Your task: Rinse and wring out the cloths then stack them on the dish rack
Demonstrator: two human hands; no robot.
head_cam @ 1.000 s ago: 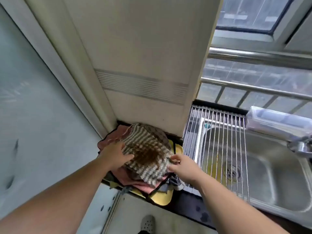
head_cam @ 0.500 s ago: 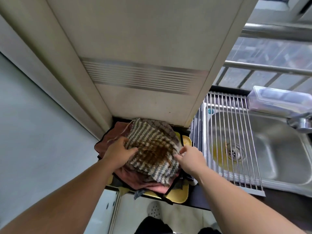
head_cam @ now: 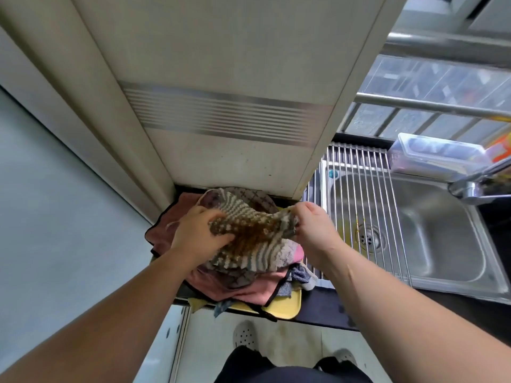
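1. Meanwhile, my left hand (head_cam: 197,236) and right hand (head_cam: 312,228) both grip the striped cloth (head_cam: 249,244) (brown stain mid-fabric).
2. It sits above the cloth pile (head_cam: 240,286) on a yellow tray (head_cam: 287,306), beside the dish rack (head_cam: 367,217) over the sink (head_cam: 442,244).

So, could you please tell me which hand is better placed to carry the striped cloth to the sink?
The right hand, probably: it pinches the striped cloth by the edge nearest the sink. The left hand grips the far side, away from the sink.
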